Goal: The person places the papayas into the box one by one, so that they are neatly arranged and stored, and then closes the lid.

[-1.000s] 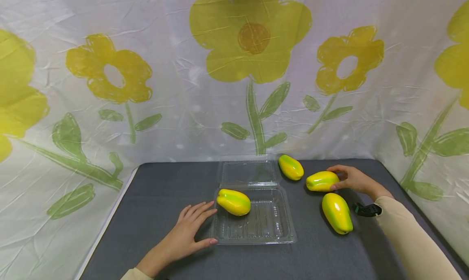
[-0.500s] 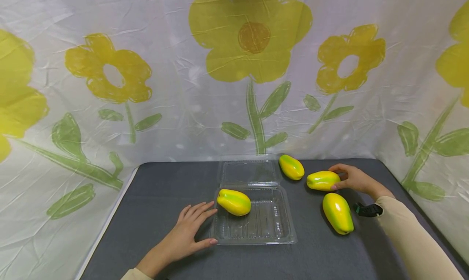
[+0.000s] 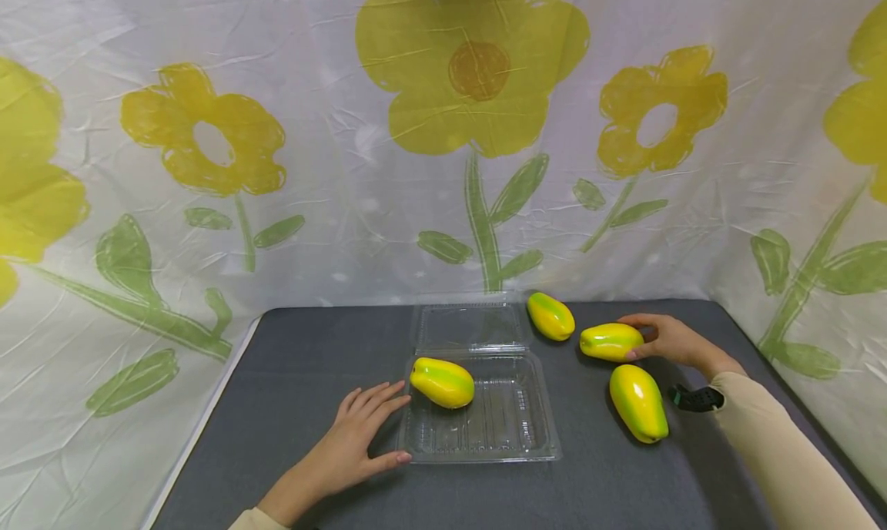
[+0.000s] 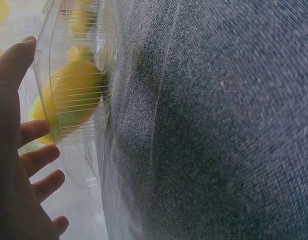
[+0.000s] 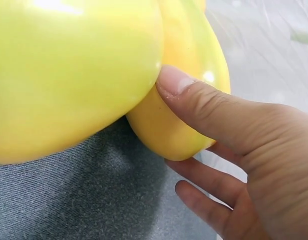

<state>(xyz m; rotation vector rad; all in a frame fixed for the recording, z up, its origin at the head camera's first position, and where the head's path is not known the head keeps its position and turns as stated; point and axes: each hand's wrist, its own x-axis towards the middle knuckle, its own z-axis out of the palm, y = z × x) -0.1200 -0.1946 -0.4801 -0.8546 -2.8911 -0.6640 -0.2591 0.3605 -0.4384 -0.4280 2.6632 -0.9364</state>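
My right hand [image 3: 677, 343] grips the right end of a yellow-green papaya [image 3: 604, 342] lying on the table. In the right wrist view its thumb [image 5: 196, 102] presses the near side of that papaya, with the other fingers curled round the far side. My left hand [image 3: 356, 434] lies with spread, fairly straight fingers at the left side of a clear plastic clamshell box [image 3: 485, 459]. Its fingertips are right at the rim in the left wrist view. One papaya [image 3: 442, 384] rests at the left inside the box's base. The lid [image 3: 471, 326] is folded back, away from me.
Another papaya [image 3: 638, 404] lies nearer to me, just in front of the gripped one. A further papaya [image 3: 550, 316] lies at the back, beside the lid. The dark grey table [image 3: 333, 337] ends at a flower-printed white curtain [image 3: 333, 229].
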